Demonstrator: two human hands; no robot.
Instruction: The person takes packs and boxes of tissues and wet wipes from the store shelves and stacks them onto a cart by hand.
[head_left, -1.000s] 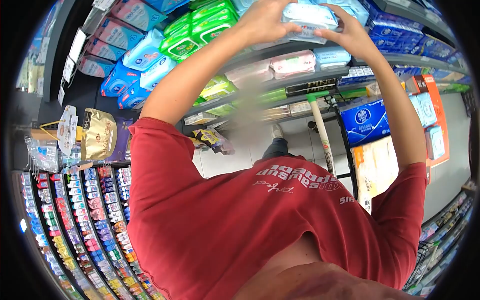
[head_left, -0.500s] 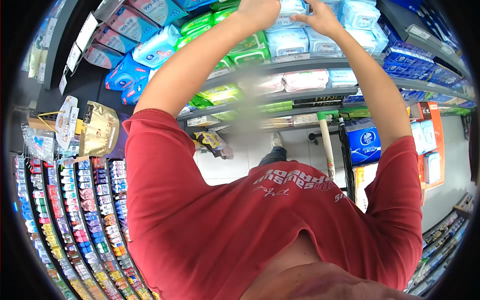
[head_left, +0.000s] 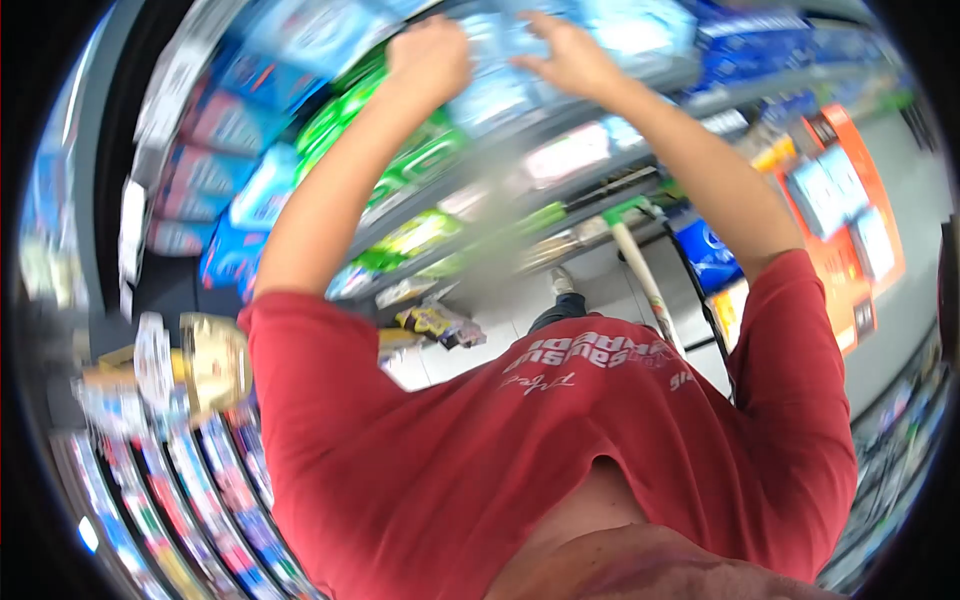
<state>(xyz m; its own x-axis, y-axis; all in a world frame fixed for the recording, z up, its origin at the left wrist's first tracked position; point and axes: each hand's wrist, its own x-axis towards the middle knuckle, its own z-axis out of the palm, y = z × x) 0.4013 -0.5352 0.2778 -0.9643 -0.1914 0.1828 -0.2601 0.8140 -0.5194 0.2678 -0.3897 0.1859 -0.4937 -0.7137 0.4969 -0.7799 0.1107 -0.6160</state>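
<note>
Both arms reach up to a shelf of soft wipes packs. My left hand (head_left: 430, 58) is curled closed at the border between green packs (head_left: 345, 125) and light blue packs (head_left: 492, 100); whatever lies in its fingers is hidden. To its right, my right hand (head_left: 572, 62) has its thumb and forefinger spread apart over the light blue packs, pointing toward the left hand. Blur keeps me from telling whether its fingertips touch a pack. More light blue packs (head_left: 640, 30) sit beyond the right hand.
A lower shelf holds a pink-white pack (head_left: 568, 152) and lime-green packs (head_left: 410, 238). A pale pole with a green top (head_left: 640, 270) stands beside a dark cart frame. An orange display (head_left: 850, 240) is at right. A gold bag (head_left: 215, 365) hangs at left above racks of small goods.
The view has turned and blurred, so the shelf now slopes up to the right. Both hands show farther left and a little lower, with the right thumb and forefinger still apart.
</note>
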